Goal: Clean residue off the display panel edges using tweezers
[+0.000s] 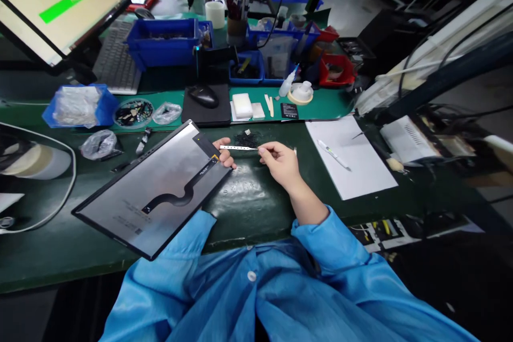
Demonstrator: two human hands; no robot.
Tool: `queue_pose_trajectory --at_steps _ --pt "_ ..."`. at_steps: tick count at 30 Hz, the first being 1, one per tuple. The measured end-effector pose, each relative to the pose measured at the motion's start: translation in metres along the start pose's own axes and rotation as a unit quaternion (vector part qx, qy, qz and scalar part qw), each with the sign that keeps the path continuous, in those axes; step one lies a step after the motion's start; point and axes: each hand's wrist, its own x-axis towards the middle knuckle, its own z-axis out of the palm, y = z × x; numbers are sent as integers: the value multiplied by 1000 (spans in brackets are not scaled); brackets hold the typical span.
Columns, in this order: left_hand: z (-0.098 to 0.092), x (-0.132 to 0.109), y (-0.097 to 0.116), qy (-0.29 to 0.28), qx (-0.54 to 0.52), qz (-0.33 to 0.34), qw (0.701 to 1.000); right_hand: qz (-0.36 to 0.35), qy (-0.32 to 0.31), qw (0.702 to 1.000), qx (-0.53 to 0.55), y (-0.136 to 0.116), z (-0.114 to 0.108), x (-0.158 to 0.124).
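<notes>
A tablet-sized display panel, its silvery back facing me, rests tilted over my left forearm. A black flex cable curves across that back. My left hand grips the panel's upper right edge; most of the palm is hidden behind it. From these fingers a narrow white strip with a row of dark marks reaches across to my right hand. The right thumb and forefinger pinch the strip's thin far end. Below the strip lies a patch of small black bits on the dark green table.
A white paper sheet with a pen lies at right. Behind stand a mouse, white pads, a dropper bottle and blue bins. Bagged parts and a monitor are at left.
</notes>
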Motion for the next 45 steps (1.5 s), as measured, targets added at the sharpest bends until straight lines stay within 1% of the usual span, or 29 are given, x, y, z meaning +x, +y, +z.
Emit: queue_pose_trajectory --at_steps 2,4,6,7,8,10,11,12,13,15,19,20,21,23,24,25,26,27,28,30,31,32,34,37,40,43,45 --pt "-7 10 2 31 31 -67 997 14 41 999 -15 6 -15 -3" --pt "-11 21 3 58 55 -136 987 29 99 993 -64 13 -34 -5" --pt "-9 27 2 55 62 -178 981 45 143 977 -154 19 -56 -5" --pt "-7 28 1 46 63 -191 979 63 147 964 -211 21 -65 -4" --pt "-3 27 1 35 64 -204 976 91 137 948 -273 23 -72 -3" --pt "4 23 0 14 71 -223 972 158 81 911 -372 24 -82 0" --pt "6 21 0 3 73 -225 972 184 48 898 -397 24 -83 1" --pt "7 18 1 -8 73 -223 972 202 18 891 -406 24 -84 1" --pt "7 16 2 -18 72 -219 973 210 -5 890 -405 23 -83 1" --pt "5 14 5 -34 69 -212 974 212 -29 895 -392 22 -79 0" --pt "1 12 11 -45 65 -211 974 186 -24 901 -391 20 -68 -7" --pt "1 11 12 -45 65 -214 974 169 -19 911 -376 20 -64 -9" --pt "2 10 13 -45 63 -214 974 150 -11 930 -335 20 -60 -12" --pt "4 7 14 -45 53 -217 974 113 1 973 -202 20 -51 -18" --pt "5 6 14 -45 45 -215 974 104 4 987 -124 18 -47 -21" --pt "6 5 14 -46 38 -214 975 107 0 993 -53 17 -43 -24" --pt "6 5 13 -49 33 -214 975 121 -9 992 18 15 -39 -26" --pt "5 5 13 -51 33 -215 975 142 -21 985 94 13 -36 -27" --pt "5 6 13 -51 35 -218 974 163 -36 971 172 10 -33 -28" --pt "5 6 12 -47 43 -225 972 201 -64 923 322 7 -28 -28" --pt "5 6 12 -44 44 -223 973 212 -76 902 367 6 -26 -27" --pt "5 6 11 -42 44 -219 974 221 -88 888 394 6 -23 -27" --pt "6 6 11 -41 47 -211 976 230 -108 876 411 7 -20 -27" --pt "3 10 10 -43 64 -228 970 225 -116 886 389 9 -15 -29" --pt "-4 16 9 -51 79 -247 964 199 -95 917 333 12 -9 -33" --pt "-12 20 9 -75 68 -246 964 163 -60 952 253 17 -2 -36" --pt "-14 19 10 -91 55 -246 963 127 -49 972 190 20 1 -37"
